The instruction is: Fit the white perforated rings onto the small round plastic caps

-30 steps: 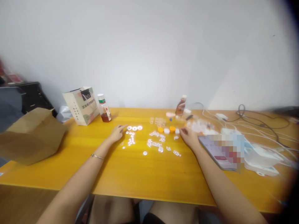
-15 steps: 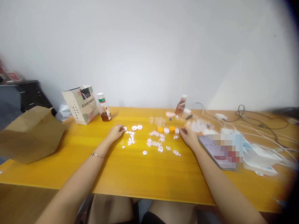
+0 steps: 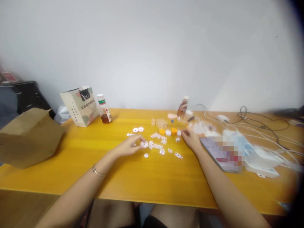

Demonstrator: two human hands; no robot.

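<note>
On the yellow table (image 3: 142, 177), the left hand (image 3: 129, 146) pinches a small white ring (image 3: 143, 144) between thumb and fingertips, just above a lone white disc (image 3: 146, 155). The right hand (image 3: 193, 140) rests curled on the tabletop beside the phone (image 3: 217, 152); whether it holds anything cannot be told. Beyond lie scattered white cut-outs (image 3: 158, 144), two more rings (image 3: 138, 129) and orange caps (image 3: 168, 131).
</note>
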